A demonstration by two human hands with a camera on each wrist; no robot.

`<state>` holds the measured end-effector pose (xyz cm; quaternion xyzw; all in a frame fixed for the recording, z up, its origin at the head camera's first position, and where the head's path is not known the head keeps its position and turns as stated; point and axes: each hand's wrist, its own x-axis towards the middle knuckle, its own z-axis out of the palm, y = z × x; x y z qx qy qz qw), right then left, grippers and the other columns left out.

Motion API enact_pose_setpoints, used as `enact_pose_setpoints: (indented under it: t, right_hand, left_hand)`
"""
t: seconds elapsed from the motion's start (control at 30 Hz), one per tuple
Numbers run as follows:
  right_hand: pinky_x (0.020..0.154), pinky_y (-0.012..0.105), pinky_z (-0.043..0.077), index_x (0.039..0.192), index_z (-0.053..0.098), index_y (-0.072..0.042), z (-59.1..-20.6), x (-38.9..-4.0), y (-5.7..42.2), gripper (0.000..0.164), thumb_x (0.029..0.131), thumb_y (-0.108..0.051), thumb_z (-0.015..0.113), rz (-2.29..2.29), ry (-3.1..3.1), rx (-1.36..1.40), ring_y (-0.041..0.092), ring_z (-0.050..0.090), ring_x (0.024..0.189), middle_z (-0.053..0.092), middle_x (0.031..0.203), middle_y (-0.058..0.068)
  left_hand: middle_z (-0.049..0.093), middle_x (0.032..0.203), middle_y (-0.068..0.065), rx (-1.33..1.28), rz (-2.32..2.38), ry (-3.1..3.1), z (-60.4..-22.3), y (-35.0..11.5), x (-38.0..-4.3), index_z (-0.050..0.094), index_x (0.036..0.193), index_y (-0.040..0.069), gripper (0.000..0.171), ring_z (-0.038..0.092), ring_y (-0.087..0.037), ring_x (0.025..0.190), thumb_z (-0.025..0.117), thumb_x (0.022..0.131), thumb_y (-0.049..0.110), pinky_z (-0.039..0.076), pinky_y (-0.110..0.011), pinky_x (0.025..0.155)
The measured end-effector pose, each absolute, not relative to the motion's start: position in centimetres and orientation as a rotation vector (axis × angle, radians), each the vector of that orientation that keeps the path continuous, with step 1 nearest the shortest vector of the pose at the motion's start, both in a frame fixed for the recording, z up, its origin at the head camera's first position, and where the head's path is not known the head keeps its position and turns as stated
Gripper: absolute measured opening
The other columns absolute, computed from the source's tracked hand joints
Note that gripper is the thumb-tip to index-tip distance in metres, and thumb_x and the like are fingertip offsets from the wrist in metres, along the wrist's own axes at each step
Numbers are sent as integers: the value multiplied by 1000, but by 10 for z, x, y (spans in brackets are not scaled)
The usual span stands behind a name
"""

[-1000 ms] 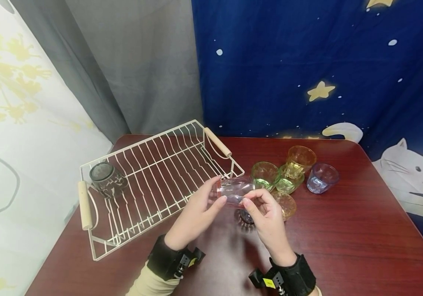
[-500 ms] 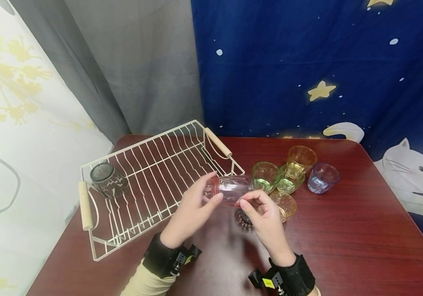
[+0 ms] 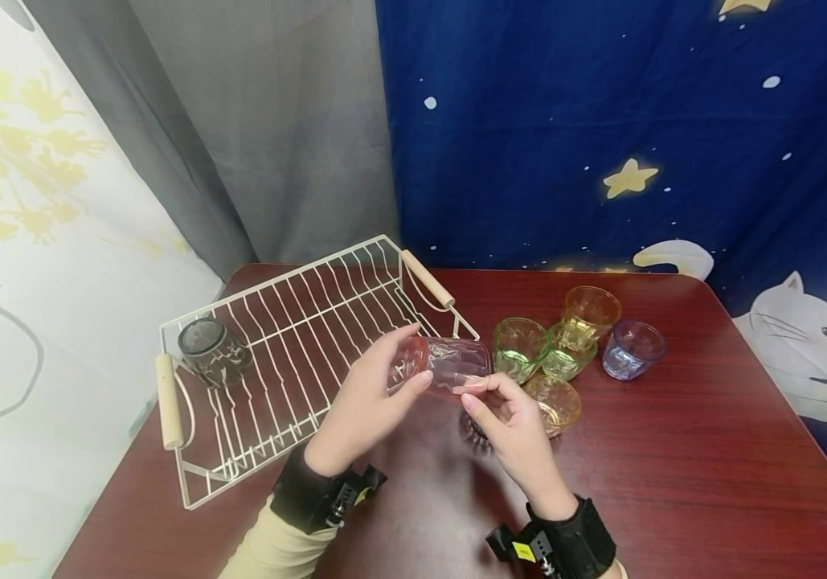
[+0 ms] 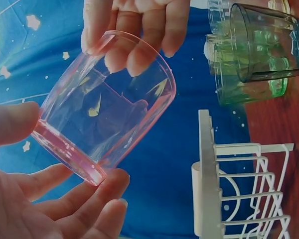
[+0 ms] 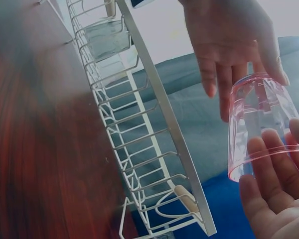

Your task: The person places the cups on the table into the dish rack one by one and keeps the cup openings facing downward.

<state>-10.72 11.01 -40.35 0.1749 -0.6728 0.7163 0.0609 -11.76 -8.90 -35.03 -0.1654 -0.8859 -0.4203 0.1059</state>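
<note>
A clear pink drinking glass (image 3: 452, 362) lies sideways in the air over the table, held between both hands. My left hand (image 3: 358, 402) grips its base end, thumb on the near side and fingers beyond, as the left wrist view shows on the pink base (image 4: 70, 149). At the open end, my right hand (image 3: 517, 434) pinches the rim (image 5: 259, 159) between thumb and fingers, with some fingertips inside the mouth. Below and partly hidden by the right hand stands a dark glass (image 3: 476, 430). Right beside it is a yellow-orange glass (image 3: 556, 402).
A white wire dish rack (image 3: 312, 322) with wooden handles stands on the left, a dark grey glass (image 3: 206, 346) tilted in its left end. Right of the hands are two green glasses (image 3: 517, 346), an amber glass (image 3: 594, 310) and a purple glass (image 3: 632, 350) on the reddish-brown table (image 3: 695, 458).
The left hand and the pink glass have shifted a little to the left, the base end rising slightly. The right hand has followed slightly left along the rim. Rack and other glasses stay put.
</note>
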Motion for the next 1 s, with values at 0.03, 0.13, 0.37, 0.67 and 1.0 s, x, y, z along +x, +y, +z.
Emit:
enact_pose_setpoints:
  t: [0.03, 0.13, 0.37, 0.67, 1.0]
  right_hand:
    - [87, 16, 55, 98, 55, 11, -403, -107, 110, 10, 91, 5, 59, 2158, -2046, 519, 2, 67, 98, 70, 98, -12]
    - [86, 16, 55, 97, 58, 8, -403, -107, 110, 8, 91, 3, 61, 2090, -2099, 489, 1, 67, 97, 69, 97, -10]
    - [78, 11, 48, 92, 68, -17, -402, -105, 118, 8, 88, -11, 70, 1516, -2325, 454, -4, 63, 85, 71, 90, -5]
    - [71, 10, 48, 99, 68, -13, -398, -107, 147, 18, 83, -9, 75, 1248, -2419, 301, -2, 62, 79, 72, 90, -2]
    - [82, 47, 52, 114, 63, -9, -399, -106, 171, 32, 85, -18, 73, 1003, -2655, 104, 29, 67, 99, 70, 106, 10]
  left_hand:
    - [61, 130, -6, -490, -1229, -2607, -349, -89, -118, 46, 142, 15, 57, 59, -19, 121, 65, 91, 31, 49, -41, 104]
    - [61, 131, -5, -490, -1194, -2608, -346, -88, -118, 46, 142, 15, 57, 58, -19, 121, 65, 91, 32, 49, -41, 104]
    - [60, 132, -4, -444, -1130, -2535, -338, -94, -124, 49, 140, 14, 54, 59, -18, 119, 65, 91, 29, 50, -39, 102]
    - [59, 131, -10, -336, -1013, -2534, -324, -115, -134, 48, 140, 8, 56, 58, -24, 114, 65, 90, 27, 48, -43, 100]
    - [56, 133, -17, -174, -959, -2549, -312, -147, -146, 46, 141, 5, 57, 50, -32, 127, 63, 90, 24, 38, -48, 111]
